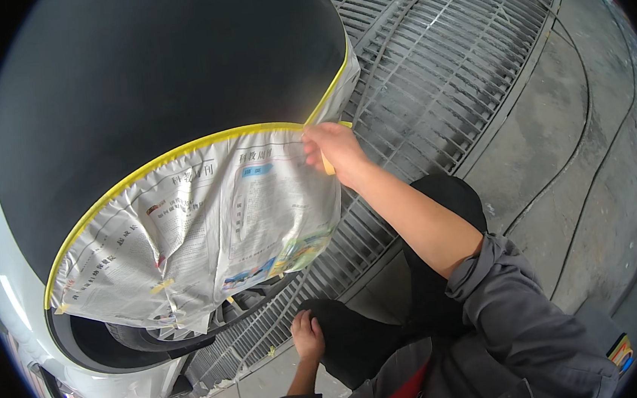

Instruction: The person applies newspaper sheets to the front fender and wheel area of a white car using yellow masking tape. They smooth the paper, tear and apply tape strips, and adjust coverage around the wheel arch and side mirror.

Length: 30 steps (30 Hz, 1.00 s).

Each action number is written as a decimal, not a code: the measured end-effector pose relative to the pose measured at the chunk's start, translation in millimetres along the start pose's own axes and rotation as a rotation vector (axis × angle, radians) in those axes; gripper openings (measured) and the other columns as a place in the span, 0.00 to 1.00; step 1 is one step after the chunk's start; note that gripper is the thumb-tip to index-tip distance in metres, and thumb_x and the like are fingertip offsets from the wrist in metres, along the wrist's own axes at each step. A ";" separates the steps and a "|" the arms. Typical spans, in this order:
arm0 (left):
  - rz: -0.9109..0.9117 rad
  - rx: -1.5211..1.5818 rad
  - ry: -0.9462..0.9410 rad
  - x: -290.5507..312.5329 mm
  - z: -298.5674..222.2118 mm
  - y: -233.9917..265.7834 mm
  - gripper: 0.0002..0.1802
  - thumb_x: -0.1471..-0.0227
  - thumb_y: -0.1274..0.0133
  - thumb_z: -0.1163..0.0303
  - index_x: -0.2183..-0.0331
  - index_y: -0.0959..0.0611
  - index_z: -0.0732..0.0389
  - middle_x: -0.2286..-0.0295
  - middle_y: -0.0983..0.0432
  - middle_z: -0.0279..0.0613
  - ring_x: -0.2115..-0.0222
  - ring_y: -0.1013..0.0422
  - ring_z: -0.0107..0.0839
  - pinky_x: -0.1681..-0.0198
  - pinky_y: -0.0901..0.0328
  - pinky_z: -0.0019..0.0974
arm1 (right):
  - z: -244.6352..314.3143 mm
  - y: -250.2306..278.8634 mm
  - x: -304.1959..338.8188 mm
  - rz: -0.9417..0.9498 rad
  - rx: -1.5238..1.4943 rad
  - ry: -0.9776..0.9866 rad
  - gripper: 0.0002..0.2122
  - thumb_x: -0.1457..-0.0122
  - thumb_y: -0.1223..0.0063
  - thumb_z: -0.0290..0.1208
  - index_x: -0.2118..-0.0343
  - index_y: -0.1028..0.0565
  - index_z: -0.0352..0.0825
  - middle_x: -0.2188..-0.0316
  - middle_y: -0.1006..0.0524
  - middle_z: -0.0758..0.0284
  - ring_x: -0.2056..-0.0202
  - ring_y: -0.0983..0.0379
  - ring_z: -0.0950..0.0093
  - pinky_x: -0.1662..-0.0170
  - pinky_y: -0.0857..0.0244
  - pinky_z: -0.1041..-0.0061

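A dark grey car panel (156,69) fills the upper left. Yellow masking tape (178,148) runs along its lower edge and holds a newspaper sheet (266,203), which hangs creased over the wheel opening. At the corner where two tape lines meet, my right hand (339,152) is closed, its fingers pinching the masking tape. A short yellow strip (327,162) shows against that hand, and another tape end sticks out behind it. My left hand (308,336) lies on my bent knee with loosely extended fingers, holding nothing.
Below the paper, part of a wheel (137,336) shows inside the white car body (115,387). A metal floor grating (428,68) stretches behind the panel. Dark hoses (588,92) snake over the grating and the concrete floor (550,156) at the right.
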<state>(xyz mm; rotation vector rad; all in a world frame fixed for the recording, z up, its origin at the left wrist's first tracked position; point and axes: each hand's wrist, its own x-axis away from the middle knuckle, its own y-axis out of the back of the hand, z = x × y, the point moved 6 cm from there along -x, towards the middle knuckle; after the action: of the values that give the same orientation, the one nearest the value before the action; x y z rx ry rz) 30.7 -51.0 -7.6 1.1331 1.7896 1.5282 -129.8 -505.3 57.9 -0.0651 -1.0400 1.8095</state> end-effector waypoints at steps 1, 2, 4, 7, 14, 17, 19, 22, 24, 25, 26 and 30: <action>-0.059 0.015 0.004 13.2 -3.1 0.1 0.17 0.45 0.43 0.69 0.53 0.19 0.61 0.51 0.25 0.52 0.48 0.31 0.53 0.43 0.38 0.50 | -0.9 2.0 2.0 0.004 -0.004 0.001 0.12 0.34 0.45 0.39 0.68 0.24 0.35 0.75 0.24 0.71 0.78 0.27 0.80 0.77 0.36 0.79; -0.117 0.031 0.008 23.3 -5.2 0.4 0.15 0.45 0.44 0.70 0.54 0.19 0.62 0.52 0.24 0.51 0.49 0.31 0.52 0.43 0.37 0.50 | -2.4 4.6 3.3 0.007 -0.007 0.001 0.11 0.35 0.45 0.39 0.68 0.24 0.35 0.75 0.24 0.71 0.78 0.28 0.80 0.77 0.37 0.79; -0.156 -0.012 0.021 8.4 -9.7 5.9 0.15 0.45 0.44 0.70 0.55 0.18 0.61 0.53 0.24 0.50 0.49 0.31 0.52 0.44 0.37 0.50 | 2.3 1.9 -8.1 0.040 -0.036 0.019 0.11 0.37 0.43 0.39 0.68 0.23 0.36 0.74 0.23 0.71 0.77 0.27 0.79 0.75 0.35 0.77; -0.177 -0.043 0.009 4.6 -12.3 7.8 0.14 0.46 0.44 0.71 0.56 0.18 0.61 0.53 0.24 0.49 0.50 0.31 0.51 0.44 0.38 0.50 | 3.8 -1.7 -10.2 0.024 -0.028 -0.020 0.10 0.38 0.41 0.38 0.68 0.22 0.36 0.74 0.22 0.71 0.77 0.27 0.79 0.75 0.35 0.76; -0.175 -0.015 0.046 4.1 -16.2 3.3 0.14 0.46 0.43 0.70 0.56 0.17 0.58 0.53 0.24 0.47 0.50 0.30 0.50 0.44 0.38 0.49 | 12.7 -5.6 -1.1 -0.094 0.087 0.022 0.09 0.36 0.47 0.34 0.72 0.24 0.36 0.78 0.26 0.73 0.80 0.31 0.81 0.78 0.43 0.81; -0.200 -0.011 0.007 0.3 -9.9 -0.2 0.13 0.47 0.42 0.70 0.57 0.16 0.57 0.53 0.23 0.47 0.51 0.30 0.49 0.45 0.37 0.49 | 12.7 -8.0 -3.3 -0.104 0.109 0.048 0.09 0.36 0.47 0.34 0.71 0.24 0.36 0.78 0.26 0.73 0.80 0.31 0.81 0.78 0.43 0.81; -0.195 -0.019 0.018 -2.2 -9.1 -0.2 0.13 0.47 0.42 0.70 0.58 0.16 0.57 0.53 0.23 0.46 0.51 0.30 0.49 0.45 0.37 0.49 | 8.3 -6.5 -5.7 -0.052 0.062 0.048 0.09 0.35 0.47 0.35 0.70 0.24 0.36 0.77 0.26 0.72 0.80 0.31 0.81 0.78 0.42 0.80; -0.205 -0.013 0.008 -3.4 -7.7 -1.2 0.12 0.48 0.41 0.70 0.59 0.15 0.57 0.54 0.22 0.46 0.52 0.29 0.49 0.45 0.36 0.49 | -1.3 2.7 -6.5 -0.009 -0.051 0.013 0.10 0.35 0.47 0.37 0.69 0.25 0.36 0.76 0.26 0.71 0.79 0.30 0.80 0.77 0.40 0.77; -0.212 -0.005 0.004 -2.9 -6.4 -3.2 0.12 0.48 0.41 0.70 0.59 0.15 0.57 0.54 0.22 0.46 0.52 0.29 0.49 0.45 0.36 0.49 | -6.1 2.9 -6.9 0.013 -0.115 -0.033 0.11 0.35 0.46 0.38 0.68 0.25 0.36 0.75 0.26 0.71 0.78 0.30 0.79 0.76 0.38 0.75; -0.212 -0.001 0.009 -2.3 -5.6 -4.3 0.12 0.48 0.41 0.70 0.59 0.15 0.57 0.55 0.22 0.46 0.52 0.29 0.49 0.45 0.36 0.49 | -7.8 0.7 -6.0 0.025 -0.135 -0.062 0.11 0.35 0.46 0.39 0.68 0.25 0.36 0.75 0.26 0.71 0.78 0.30 0.78 0.76 0.37 0.74; -0.211 0.002 0.013 -2.1 -4.9 -5.1 0.12 0.48 0.41 0.70 0.59 0.15 0.57 0.55 0.22 0.46 0.52 0.29 0.49 0.45 0.37 0.49 | -9.5 -1.6 -5.2 0.037 -0.155 -0.092 0.11 0.35 0.46 0.40 0.68 0.25 0.36 0.75 0.26 0.71 0.78 0.30 0.77 0.75 0.36 0.73; -0.206 0.011 0.007 -2.2 0.9 -7.9 0.12 0.47 0.41 0.69 0.59 0.15 0.57 0.55 0.22 0.46 0.52 0.29 0.49 0.45 0.37 0.49 | -14.9 -9.0 -8.7 0.067 -0.306 -0.193 0.11 0.34 0.47 0.40 0.69 0.25 0.37 0.76 0.28 0.72 0.79 0.32 0.76 0.74 0.37 0.71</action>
<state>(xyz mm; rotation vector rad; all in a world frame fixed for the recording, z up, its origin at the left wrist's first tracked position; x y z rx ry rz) 30.5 -52.5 -15.7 0.9177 1.8578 1.4040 -111.9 -501.8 51.1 -0.1132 -1.4623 1.7273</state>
